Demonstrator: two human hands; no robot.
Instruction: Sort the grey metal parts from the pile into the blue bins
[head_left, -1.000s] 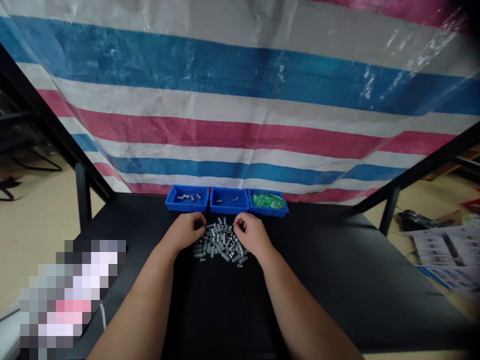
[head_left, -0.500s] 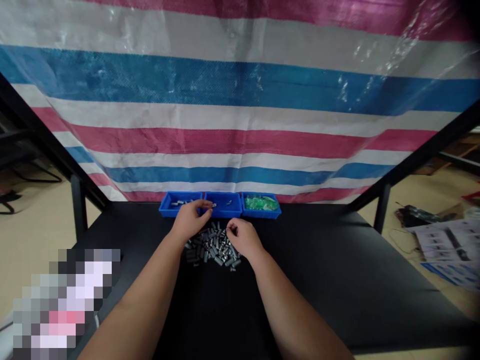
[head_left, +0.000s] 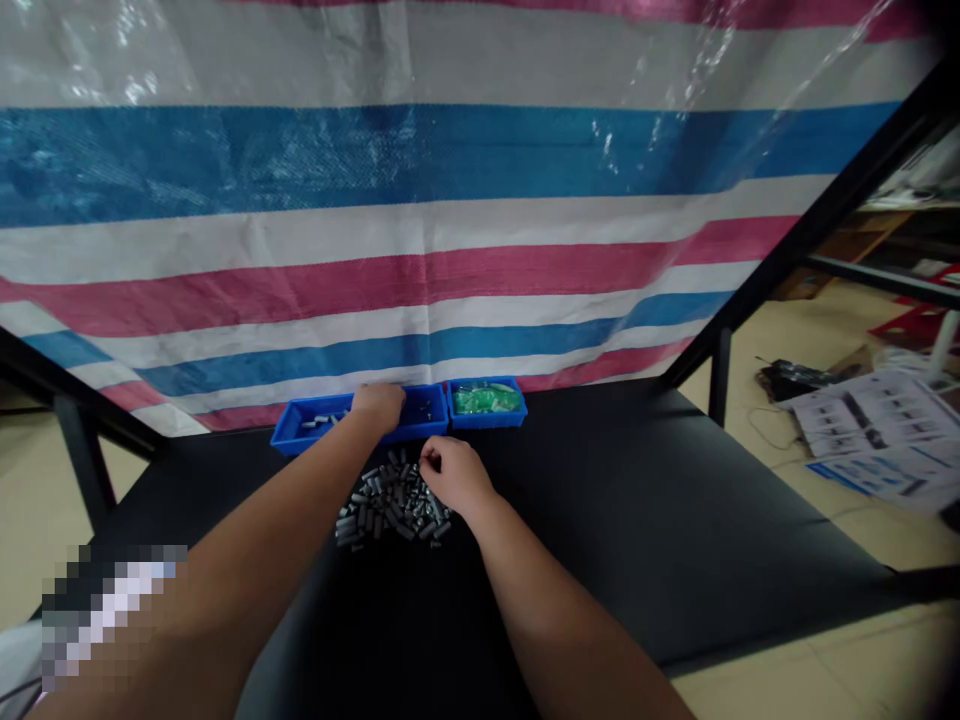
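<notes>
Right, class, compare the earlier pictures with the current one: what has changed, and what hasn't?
The left hand has moved forward from the pile of small metal parts to the blue bins; whether it took or released anything is hidden. The camera view has turned. The right hand stays beside the pile, and the bins remain in a row.

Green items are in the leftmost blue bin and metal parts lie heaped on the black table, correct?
Wrong bin: the head view shows the green items in the rightmost blue bin. The metal parts do lie heaped on the black table.
</notes>
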